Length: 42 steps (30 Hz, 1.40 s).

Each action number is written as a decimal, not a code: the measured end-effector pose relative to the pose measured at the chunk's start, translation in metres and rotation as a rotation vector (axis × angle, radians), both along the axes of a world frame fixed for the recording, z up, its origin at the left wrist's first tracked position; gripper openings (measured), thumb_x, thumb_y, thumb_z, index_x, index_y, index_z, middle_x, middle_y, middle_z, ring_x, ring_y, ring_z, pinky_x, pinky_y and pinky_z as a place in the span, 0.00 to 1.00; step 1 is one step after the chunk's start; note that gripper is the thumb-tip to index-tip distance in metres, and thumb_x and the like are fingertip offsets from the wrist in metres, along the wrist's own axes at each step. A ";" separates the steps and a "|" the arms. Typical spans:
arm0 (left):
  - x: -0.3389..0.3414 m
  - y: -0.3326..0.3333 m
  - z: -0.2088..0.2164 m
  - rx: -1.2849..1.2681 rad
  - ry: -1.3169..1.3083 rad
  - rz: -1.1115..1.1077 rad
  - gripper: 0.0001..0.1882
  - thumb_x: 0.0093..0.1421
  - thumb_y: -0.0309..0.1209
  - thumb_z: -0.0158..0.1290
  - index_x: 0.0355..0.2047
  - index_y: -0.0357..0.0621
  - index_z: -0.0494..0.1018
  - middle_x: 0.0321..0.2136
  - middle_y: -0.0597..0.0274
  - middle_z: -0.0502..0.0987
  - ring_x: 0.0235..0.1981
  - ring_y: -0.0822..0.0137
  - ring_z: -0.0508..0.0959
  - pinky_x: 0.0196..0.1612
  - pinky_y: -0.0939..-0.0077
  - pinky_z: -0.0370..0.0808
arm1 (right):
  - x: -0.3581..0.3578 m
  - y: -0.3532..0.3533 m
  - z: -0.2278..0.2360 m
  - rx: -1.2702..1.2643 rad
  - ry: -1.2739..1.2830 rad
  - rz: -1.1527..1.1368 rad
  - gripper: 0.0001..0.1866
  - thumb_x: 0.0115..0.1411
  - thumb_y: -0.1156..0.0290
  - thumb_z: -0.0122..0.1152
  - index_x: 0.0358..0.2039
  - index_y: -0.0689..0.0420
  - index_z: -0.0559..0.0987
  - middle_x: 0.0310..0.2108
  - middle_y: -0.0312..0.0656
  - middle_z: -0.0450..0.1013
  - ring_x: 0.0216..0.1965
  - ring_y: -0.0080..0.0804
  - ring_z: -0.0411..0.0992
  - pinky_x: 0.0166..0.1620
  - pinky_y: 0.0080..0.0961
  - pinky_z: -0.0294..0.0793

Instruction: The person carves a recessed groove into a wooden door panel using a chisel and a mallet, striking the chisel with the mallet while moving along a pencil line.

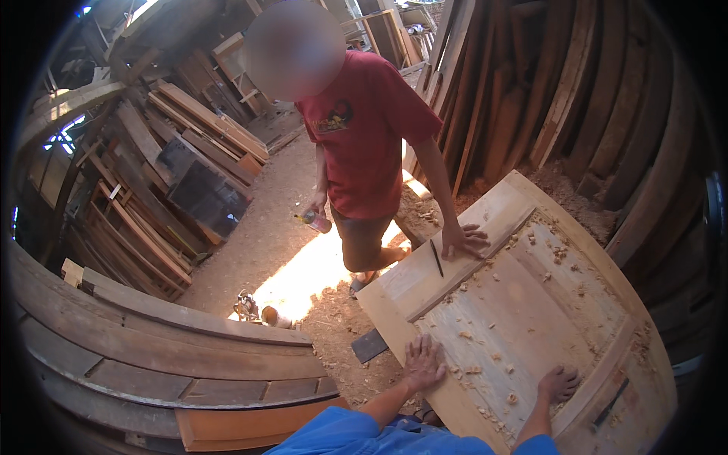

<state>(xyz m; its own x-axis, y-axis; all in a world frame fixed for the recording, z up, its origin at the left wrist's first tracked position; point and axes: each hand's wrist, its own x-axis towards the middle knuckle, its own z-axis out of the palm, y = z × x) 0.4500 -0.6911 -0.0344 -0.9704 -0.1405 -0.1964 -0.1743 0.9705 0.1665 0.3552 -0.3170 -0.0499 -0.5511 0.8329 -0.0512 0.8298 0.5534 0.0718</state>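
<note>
A pale wooden door (542, 292), framed around recessed panels and strewn with curled shavings, lies in front of me. My left hand (425, 364) rests flat on its near left edge, fingers stretched out. Farther right, my right hand (559, 384) lies on the panel beside a raised rail, also holding nothing. A thin dark stick-like tool (437, 258) lies on the far left frame. Another slim dark tool (611, 402), its kind unclear, is right of my right hand.
Across the door stands a person in a red shirt (364, 129), one hand (462, 240) on the frame, the other around a small container (315, 220). Stacked boards (205, 364) fill the left; planks (561, 83) lean at the right. A tin (274, 317) stands on the floor.
</note>
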 end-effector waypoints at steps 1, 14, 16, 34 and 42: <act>0.003 -0.002 -0.002 0.003 0.001 0.000 0.41 0.58 0.53 0.48 0.67 0.45 0.55 0.69 0.39 0.47 0.71 0.42 0.43 0.69 0.37 0.35 | 0.003 -0.004 0.001 -0.004 0.000 0.004 0.31 0.69 0.49 0.46 0.68 0.45 0.57 0.71 0.41 0.49 0.68 0.45 0.55 0.66 0.47 0.56; -0.002 -0.006 -0.003 0.032 0.073 -0.094 0.43 0.57 0.53 0.50 0.67 0.40 0.57 0.69 0.35 0.49 0.71 0.36 0.42 0.69 0.35 0.35 | -0.012 0.002 0.007 -0.203 0.136 0.065 0.37 0.65 0.51 0.52 0.69 0.55 0.55 0.72 0.54 0.43 0.72 0.55 0.41 0.70 0.53 0.42; -0.005 -0.001 -0.008 0.025 0.142 -0.063 0.44 0.56 0.52 0.50 0.66 0.38 0.57 0.68 0.34 0.50 0.71 0.35 0.42 0.69 0.36 0.35 | 0.006 0.017 0.008 -0.278 0.146 0.134 0.37 0.64 0.54 0.53 0.68 0.56 0.56 0.71 0.54 0.45 0.72 0.55 0.43 0.70 0.53 0.41; -0.002 0.162 -0.022 0.244 0.182 -0.793 0.39 0.56 0.43 0.51 0.63 0.29 0.58 0.65 0.27 0.53 0.68 0.30 0.50 0.68 0.36 0.47 | 0.234 0.043 0.029 -0.609 0.442 0.329 0.20 0.57 0.61 0.61 0.40 0.68 0.77 0.41 0.63 0.74 0.44 0.60 0.74 0.49 0.50 0.72; 0.008 0.308 -0.035 0.244 0.163 -1.066 0.41 0.57 0.44 0.51 0.64 0.27 0.56 0.65 0.27 0.54 0.68 0.29 0.51 0.68 0.37 0.48 | 0.307 0.266 0.067 -0.235 0.403 -0.167 0.25 0.57 0.65 0.63 0.53 0.61 0.74 0.54 0.56 0.69 0.56 0.56 0.66 0.58 0.48 0.66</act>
<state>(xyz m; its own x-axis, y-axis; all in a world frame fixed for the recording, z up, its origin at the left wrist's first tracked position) 0.4581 -0.3830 -0.0689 -0.5881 0.8080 0.0362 0.7730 0.5483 0.3193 0.6617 -0.0511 0.0176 -0.4256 0.9030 -0.0588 0.8448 0.3732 -0.3835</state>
